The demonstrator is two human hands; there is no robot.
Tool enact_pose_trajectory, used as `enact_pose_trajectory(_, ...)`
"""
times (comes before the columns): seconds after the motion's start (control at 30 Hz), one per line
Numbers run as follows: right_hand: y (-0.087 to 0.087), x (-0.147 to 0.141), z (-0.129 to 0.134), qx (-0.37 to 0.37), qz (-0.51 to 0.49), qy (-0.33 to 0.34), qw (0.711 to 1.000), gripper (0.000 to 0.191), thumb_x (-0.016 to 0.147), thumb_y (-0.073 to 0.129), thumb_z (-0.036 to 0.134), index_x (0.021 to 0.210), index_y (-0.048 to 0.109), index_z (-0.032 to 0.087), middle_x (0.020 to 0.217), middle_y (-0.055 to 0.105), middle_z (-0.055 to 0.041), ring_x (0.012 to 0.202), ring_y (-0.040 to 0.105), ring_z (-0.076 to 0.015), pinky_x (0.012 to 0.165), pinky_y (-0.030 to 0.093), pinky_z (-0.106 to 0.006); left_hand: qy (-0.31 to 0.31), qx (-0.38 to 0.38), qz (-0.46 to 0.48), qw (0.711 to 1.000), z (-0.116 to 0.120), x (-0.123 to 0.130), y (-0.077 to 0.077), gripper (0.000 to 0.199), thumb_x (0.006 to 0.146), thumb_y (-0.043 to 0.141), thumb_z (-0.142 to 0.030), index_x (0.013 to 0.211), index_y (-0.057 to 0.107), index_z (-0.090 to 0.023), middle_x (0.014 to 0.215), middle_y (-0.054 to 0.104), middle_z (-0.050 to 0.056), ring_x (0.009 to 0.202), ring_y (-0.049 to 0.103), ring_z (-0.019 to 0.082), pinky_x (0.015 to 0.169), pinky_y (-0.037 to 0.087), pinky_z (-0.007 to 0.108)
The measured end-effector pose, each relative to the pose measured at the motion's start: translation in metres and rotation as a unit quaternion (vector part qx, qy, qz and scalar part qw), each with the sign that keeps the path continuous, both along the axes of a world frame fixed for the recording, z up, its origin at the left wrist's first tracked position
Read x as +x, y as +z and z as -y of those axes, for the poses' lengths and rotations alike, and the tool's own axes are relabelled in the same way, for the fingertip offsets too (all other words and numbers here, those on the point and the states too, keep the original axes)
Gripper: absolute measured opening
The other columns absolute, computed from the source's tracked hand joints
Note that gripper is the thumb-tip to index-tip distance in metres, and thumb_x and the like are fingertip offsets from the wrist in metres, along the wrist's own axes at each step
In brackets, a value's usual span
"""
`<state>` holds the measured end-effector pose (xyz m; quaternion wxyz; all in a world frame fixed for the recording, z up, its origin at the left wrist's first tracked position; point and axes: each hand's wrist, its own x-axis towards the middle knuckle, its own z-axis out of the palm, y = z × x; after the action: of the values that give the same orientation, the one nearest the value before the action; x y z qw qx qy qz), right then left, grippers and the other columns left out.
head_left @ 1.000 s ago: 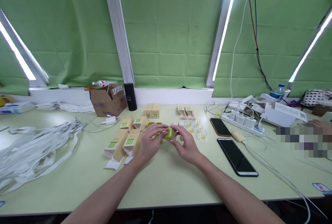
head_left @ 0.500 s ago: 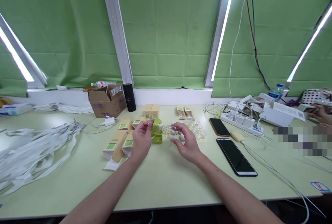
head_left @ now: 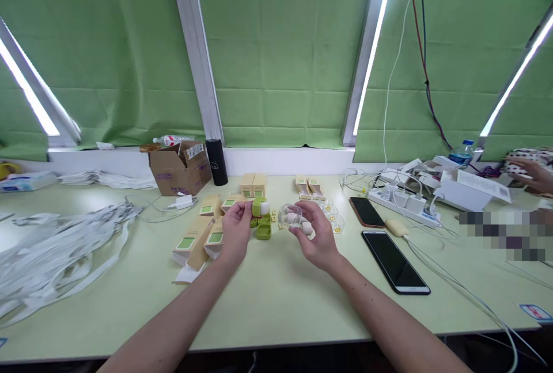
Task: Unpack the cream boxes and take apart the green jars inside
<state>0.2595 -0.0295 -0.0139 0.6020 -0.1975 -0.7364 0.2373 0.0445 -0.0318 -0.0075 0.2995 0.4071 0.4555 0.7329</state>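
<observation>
My left hand [head_left: 237,229] pinches a small green case with a white part [head_left: 260,207], held above the table. In my right hand [head_left: 317,235] is a clear plastic cover [head_left: 289,217], gripped between thumb and fingers. The two held pieces are apart. Below the green case sit several green square trays [head_left: 263,231]. Beside and behind my right hand are small white round pieces [head_left: 306,228] and several clear covers with yellow centres [head_left: 337,225]. Tan boxes with green labels [head_left: 190,240] lie to the left of my left hand.
More tan boxes [head_left: 253,185] stand at the back. At left are white straps [head_left: 73,252], a cardboard box [head_left: 180,171] and a black cylinder [head_left: 216,163]. Two phones [head_left: 395,262], a power strip [head_left: 404,205] and cables lie right. Another person's hand [head_left: 533,174] shows at far right.
The green case in my left hand has turned and lowered slightly. My right hand and the clear cover have shifted a little right, away from it. The other person's hand has risen.
</observation>
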Motion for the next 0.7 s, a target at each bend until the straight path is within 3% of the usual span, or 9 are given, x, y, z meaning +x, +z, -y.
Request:
enact_pose_trajectory(0.13,0.004,0.004,-0.003,-0.024,-0.027,0.022,0.999,0.036,0.095,0.068,0.026,0.13,0.057,0.03,0.124,0.064,-0.0089,0.117,0.068,-0.0259,0.106,0.056,-0.048,-0.007,0.003,0.009,1.0,0.0,0.001,0.0,0.059,0.067,0.084,-0.069,0.088,0.069,-0.016,0.082,0.072,0.003,0.078,0.069,0.017,0.076,0.058,0.031)
enact_pose_trajectory(0.23,0.011,0.011,-0.008,-0.054,-0.073,0.022,0.996,0.014,0.096,0.068,0.034,0.108,0.066,0.026,0.118,0.069,-0.0088,0.119,0.066,-0.0266,0.105,0.054,-0.046,-0.01,0.003,0.015,1.0,-0.001,0.001,0.0,0.058,0.067,0.084,-0.069,0.087,0.069,-0.016,0.083,0.073,0.003,0.077,0.069,0.018,0.076,0.059,0.032)
enact_pose_trajectory(0.3,0.016,0.018,-0.014,-0.112,-0.121,0.03,0.986,0.018,0.094,0.07,0.042,0.095,0.067,0.024,0.108,0.073,-0.0078,0.109,0.069,-0.0253,0.098,0.056,-0.043,-0.012,0.001,0.015,1.0,-0.001,0.001,0.0,0.058,0.067,0.084,-0.069,0.088,0.069,-0.016,0.083,0.073,0.003,0.077,0.069,0.017,0.076,0.059,0.032)
enact_pose_trajectory(0.4,0.022,0.029,-0.026,-0.202,-0.16,0.053,0.965,0.029,0.086,0.078,0.049,0.089,0.068,0.023,0.089,0.072,-0.004,0.08,0.067,-0.0192,0.08,0.059,-0.037,-0.017,-0.002,0.018,1.0,0.0,0.002,0.0,0.059,0.066,0.085,-0.069,0.087,0.069,-0.016,0.083,0.072,0.003,0.076,0.069,0.017,0.074,0.059,0.031)
enact_pose_trajectory(0.47,0.025,0.039,-0.034,-0.22,-0.171,0.052,0.959,0.033,0.08,0.082,0.051,0.083,0.068,0.022,0.098,0.071,-0.005,0.077,0.065,-0.0176,0.075,0.059,-0.036,-0.02,-0.004,0.022,1.0,0.001,0.002,0.001,0.06,0.065,0.085,-0.07,0.087,0.068,-0.016,0.082,0.072,0.003,0.074,0.069,0.017,0.072,0.058,0.03)
enact_pose_trajectory(0.57,0.03,0.057,-0.042,-0.191,-0.129,-0.016,0.973,0.03,0.079,0.081,0.048,0.079,0.068,0.021,0.119,0.066,-0.008,0.085,0.066,-0.0189,0.075,0.059,-0.037,-0.022,-0.003,0.024,0.999,0.001,0.002,0.002,0.06,0.065,0.086,-0.069,0.087,0.068,-0.016,0.081,0.072,0.002,0.073,0.069,0.016,0.07,0.058,0.029)
enact_pose_trajectory(0.63,0.033,0.07,-0.045,-0.142,-0.03,-0.1,0.984,0.019,0.082,0.077,0.039,0.079,0.07,0.022,0.12,0.066,-0.0087,0.094,0.067,-0.0218,0.081,0.058,-0.038,-0.021,-0.001,0.024,0.999,0.001,0.002,0.002,0.06,0.064,0.086,-0.069,0.087,0.068,-0.016,0.081,0.072,0.002,0.073,0.069,0.017,0.069,0.058,0.029)
enact_pose_trajectory(0.7,0.035,0.08,-0.046,-0.112,0.105,-0.181,0.972,0.007,0.083,0.072,0.028,0.078,0.072,0.023,0.118,0.07,-0.0069,0.102,0.066,-0.0244,0.088,0.054,-0.041,-0.02,0.001,0.023,1.0,0.001,0.002,0.002,0.06,0.064,0.086,-0.069,0.086,0.068,-0.016,0.079,0.071,0.002,0.073,0.069,0.017,0.069,0.058,0.03)
